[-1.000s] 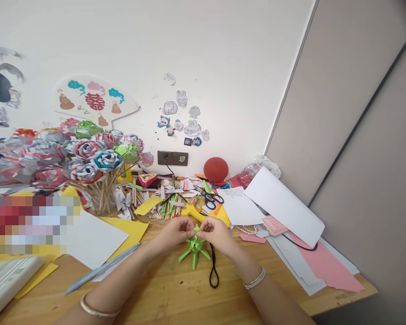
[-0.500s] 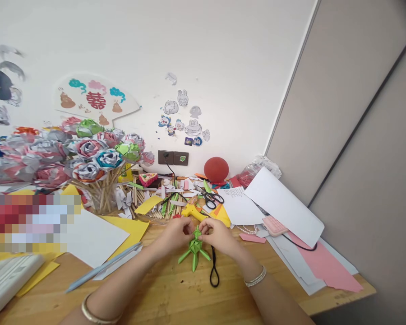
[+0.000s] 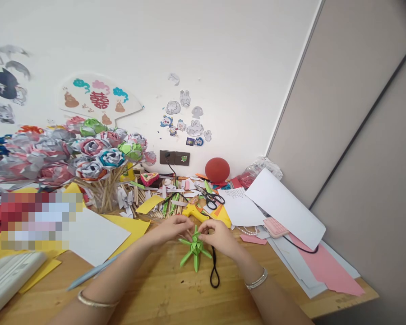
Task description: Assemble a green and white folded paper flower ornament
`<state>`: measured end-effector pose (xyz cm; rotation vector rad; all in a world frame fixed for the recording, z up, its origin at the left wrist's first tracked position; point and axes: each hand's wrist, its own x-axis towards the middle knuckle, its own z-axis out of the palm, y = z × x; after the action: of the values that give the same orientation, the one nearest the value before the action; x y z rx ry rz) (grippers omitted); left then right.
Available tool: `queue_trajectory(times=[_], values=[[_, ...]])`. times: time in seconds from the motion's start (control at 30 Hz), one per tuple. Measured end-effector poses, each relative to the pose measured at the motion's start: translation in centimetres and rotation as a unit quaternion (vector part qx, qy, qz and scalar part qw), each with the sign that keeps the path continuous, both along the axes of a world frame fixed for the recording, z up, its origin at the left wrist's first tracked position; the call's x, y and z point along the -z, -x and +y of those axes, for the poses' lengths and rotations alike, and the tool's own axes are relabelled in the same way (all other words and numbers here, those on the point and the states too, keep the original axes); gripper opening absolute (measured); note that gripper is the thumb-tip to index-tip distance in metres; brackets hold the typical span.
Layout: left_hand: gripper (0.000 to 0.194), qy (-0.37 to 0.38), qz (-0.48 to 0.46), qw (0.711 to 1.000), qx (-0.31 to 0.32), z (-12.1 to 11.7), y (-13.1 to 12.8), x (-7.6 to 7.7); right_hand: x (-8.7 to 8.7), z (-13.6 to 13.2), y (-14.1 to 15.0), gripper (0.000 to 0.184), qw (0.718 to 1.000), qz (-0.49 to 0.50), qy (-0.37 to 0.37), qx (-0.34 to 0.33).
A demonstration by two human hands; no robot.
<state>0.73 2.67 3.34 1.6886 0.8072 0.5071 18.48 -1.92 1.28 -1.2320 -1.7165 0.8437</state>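
A bright green folded-paper flower (image 3: 196,247) with several narrow pointed petals spread outward stands over the wooden table, between my two hands. My right hand (image 3: 217,234) pinches the paper at its upper right side with thumb and forefinger. On the other side, my left hand (image 3: 176,228) hovers by the upper left petals with its fingers bent and apart, holding nothing that I can see. A black cord loop (image 3: 214,271) lies just right of the flower. Behind the hands rests a yellow glue gun (image 3: 195,211).
Black-handled scissors (image 3: 212,200) lie among sticks and paper scraps at the back. A bunch of paper flowers (image 3: 91,149) stands left, above yellow and white sheets (image 3: 98,234). A red balloon-like ball (image 3: 217,169), papers (image 3: 287,210) and a pink calculator-like case (image 3: 275,227) are right.
My left hand has come off the green paper flower and lifted slightly to the left. A left petal now sticks out sideways. My right hand keeps its pinch.
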Motion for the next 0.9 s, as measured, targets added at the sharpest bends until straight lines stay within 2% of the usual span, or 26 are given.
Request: queue_trajectory(times=[0.1, 0.2, 0.43, 0.57, 0.63, 0.77, 0.9], values=[[0.037, 0.049, -0.043, 0.998, 0.004, 0.2, 0.1, 0.0, 0.1, -0.1, 0.1, 0.005, 0.999, -0.030, -0.036, 0.005], [0.036, 0.034, -0.054, 0.998, 0.019, 0.4, 0.0, 0.5, 0.2, -0.1, 0.2, 0.005, 0.996, -0.055, -0.063, 0.010], [0.033, -0.045, -0.052, 0.998, -0.012, 0.4, -0.3, 1.0, -0.1, -0.2, 0.3, 0.004, 0.987, -0.096, -0.126, 0.024], [0.034, -0.070, -0.041, 0.996, -0.032, 0.4, -0.4, 1.0, -0.1, -0.3, 0.2, 0.010, 0.975, -0.136, -0.175, -0.005], [0.034, -0.073, -0.039, 0.996, -0.037, 0.5, -0.4, 1.0, 0.0, -0.4, 0.3, 0.010, 0.972, -0.148, -0.179, -0.019], [0.033, -0.085, -0.041, 0.995, -0.039, 0.6, -0.3, 1.1, 0.1, -0.5, 0.3, 0.014, 0.977, -0.130, -0.170, -0.007], [0.034, -0.090, -0.044, 0.994, -0.049, 0.7, -0.4, 1.2, 0.0, -0.4, 0.0, 0.012, 0.970, -0.138, -0.195, -0.037]])
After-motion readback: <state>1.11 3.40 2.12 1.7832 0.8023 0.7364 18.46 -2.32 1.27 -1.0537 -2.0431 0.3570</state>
